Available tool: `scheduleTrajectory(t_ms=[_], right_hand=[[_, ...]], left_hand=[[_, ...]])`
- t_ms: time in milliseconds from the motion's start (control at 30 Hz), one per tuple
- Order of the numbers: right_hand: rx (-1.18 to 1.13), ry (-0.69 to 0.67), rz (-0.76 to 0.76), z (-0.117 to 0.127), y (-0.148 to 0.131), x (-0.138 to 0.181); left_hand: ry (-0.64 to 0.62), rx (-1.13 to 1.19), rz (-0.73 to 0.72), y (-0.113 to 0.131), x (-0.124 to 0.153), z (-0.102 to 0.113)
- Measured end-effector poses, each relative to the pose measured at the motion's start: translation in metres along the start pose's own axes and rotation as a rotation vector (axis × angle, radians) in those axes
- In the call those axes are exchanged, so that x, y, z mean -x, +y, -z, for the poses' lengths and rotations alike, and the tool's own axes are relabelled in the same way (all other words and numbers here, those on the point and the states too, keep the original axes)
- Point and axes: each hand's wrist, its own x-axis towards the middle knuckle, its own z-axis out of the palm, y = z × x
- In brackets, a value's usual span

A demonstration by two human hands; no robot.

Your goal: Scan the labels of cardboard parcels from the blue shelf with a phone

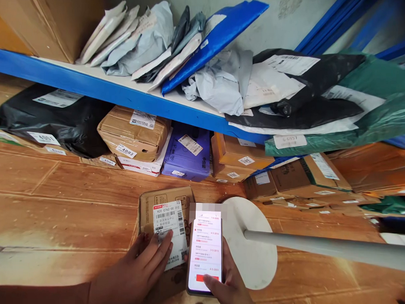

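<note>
My right hand [229,277] is wrapped round a smartphone [206,254] with its screen lit, and the thumb rests over a red button low on the screen. A list with red and grey text fills the display. Left of the phone, my left hand [148,265] lies on a brown cardboard box [147,201], fingers stretched out across its white shipping label [171,230]. The label carries barcodes and printed text, partly covered by the fingers. The phone hides the box's right side.
A blue-edged shelf [125,89] holds several mailer bags, including a blue mailer bag [209,46]. Beneath it sit a black parcel [51,115], a taped carton [133,134] and a purple box [187,153]. A round white base [253,216] with a grey pole [318,249] stands at right.
</note>
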Motion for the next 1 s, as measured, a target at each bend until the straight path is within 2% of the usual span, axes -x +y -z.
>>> scheduleTrajectory(t_ms=[433,633,1000], right_hand=[[0.018,0.002,-0.001,-0.001,-0.001,0.001],[0.024,-0.009,-0.006,-0.001,-0.001,0.0],[0.003,-0.014,0.01,0.001,0.002,0.0]], left_hand=[[0.018,0.004,0.02,-0.001,-0.002,0.002],[0.068,0.026,0.043,-0.006,-0.012,0.008],[0.002,-0.018,0.04,-0.007,-0.012,0.008]])
